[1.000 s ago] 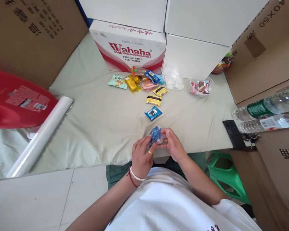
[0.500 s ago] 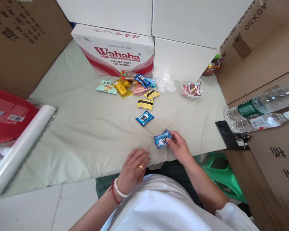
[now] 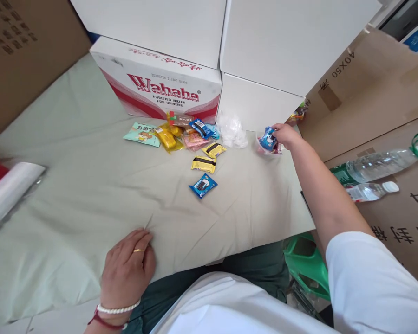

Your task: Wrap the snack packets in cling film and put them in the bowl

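My right hand reaches to the far right of the table, its fingers closed on a blue snack packet. That packet is at the mouth of a clear plastic bowl, which has dark red snack packets in it. My left hand lies palm down near the front edge of the cloth, fingers close together and holding nothing visible. Another blue snack packet lies mid-table. Just behind it are two yellow snack packets.
Behind them are a pile of mixed snack packets, a mint-green packet and crumpled clear plastic. A Wahaha carton and white boxes line the back. Plastic bottles stand out at right; a white roll lies left.
My right hand has carried the blue snack packet from the front of the table to the bowl at the far right. My left hand has shifted left along the cloth. The view has turned somewhat.
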`<action>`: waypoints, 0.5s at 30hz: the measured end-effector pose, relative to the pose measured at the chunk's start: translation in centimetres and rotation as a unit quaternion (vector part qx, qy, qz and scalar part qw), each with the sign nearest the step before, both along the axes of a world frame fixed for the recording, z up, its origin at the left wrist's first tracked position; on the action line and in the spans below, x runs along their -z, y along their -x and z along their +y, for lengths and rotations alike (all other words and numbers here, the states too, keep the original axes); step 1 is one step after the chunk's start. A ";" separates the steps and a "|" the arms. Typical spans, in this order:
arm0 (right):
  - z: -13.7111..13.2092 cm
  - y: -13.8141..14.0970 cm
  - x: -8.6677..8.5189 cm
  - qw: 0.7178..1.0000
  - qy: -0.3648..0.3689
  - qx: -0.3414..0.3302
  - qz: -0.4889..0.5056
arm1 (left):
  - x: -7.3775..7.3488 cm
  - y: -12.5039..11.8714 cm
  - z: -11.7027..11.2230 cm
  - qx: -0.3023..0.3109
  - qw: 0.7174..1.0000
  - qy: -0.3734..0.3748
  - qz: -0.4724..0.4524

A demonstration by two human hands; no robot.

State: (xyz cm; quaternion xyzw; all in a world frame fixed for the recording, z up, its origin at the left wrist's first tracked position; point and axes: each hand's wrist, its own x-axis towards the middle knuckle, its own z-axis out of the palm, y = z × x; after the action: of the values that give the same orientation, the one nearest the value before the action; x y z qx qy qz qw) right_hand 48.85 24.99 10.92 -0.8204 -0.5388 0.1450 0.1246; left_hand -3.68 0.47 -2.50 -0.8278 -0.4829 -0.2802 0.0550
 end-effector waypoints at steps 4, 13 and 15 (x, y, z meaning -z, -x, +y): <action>2.3 2.9 1.7 0.991 0.056 -0.049 -0.110 | -0.1 0.2 -0.1 -0.007 1.000 0.000 -0.008; 0.6 5.0 3.1 0.965 -0.123 -0.092 -0.215 | 0.1 0.1 -0.4 -0.031 0.999 -0.003 -0.042; 1.0 6.2 2.8 0.953 -0.206 -0.111 -0.191 | 0.0 0.1 -0.4 -0.029 0.998 -0.001 -0.047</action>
State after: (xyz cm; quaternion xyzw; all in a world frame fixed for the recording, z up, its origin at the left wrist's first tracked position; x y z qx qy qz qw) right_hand 42.67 25.98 8.13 -0.7241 -0.6586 -0.1156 0.1691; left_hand -3.77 0.03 -2.52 -0.7996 -0.5080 -0.3176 0.0414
